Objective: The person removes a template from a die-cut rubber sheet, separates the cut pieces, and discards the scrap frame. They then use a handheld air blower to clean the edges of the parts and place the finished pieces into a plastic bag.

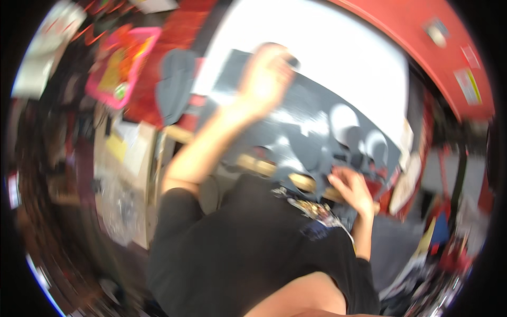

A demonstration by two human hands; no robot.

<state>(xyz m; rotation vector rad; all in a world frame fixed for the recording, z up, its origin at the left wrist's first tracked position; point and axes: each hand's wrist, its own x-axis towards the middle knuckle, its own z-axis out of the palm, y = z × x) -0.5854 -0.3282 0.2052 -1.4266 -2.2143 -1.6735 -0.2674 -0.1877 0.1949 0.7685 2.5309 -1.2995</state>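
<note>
A grey glossy sheet (pixel 301 95) with several rounded cut-outs lies over a white board (pixel 340 51) and reaches towards my body. My left hand (pixel 267 75) is stretched over the sheet's far edge and blurred. A small dark object (pixel 293 62) shows at its fingertips, but I cannot tell whether the hand grips it. Near the sheet's right front part is my right hand (pixel 352 188), thumb and fingers bent. Whether it pinches the sheet is unclear. Left of the board lie grey sole-shaped pieces (pixel 176 85), seemingly stacked.
A red machine beam (pixel 400 23) with labels arches over the board's far right side. On the left, a pink plastic basket (pixel 136 71) holds orange and yellow items on a red surface (pixel 146 107). Clear plastic wrapping (pixel 121 210) lies farther down the left side.
</note>
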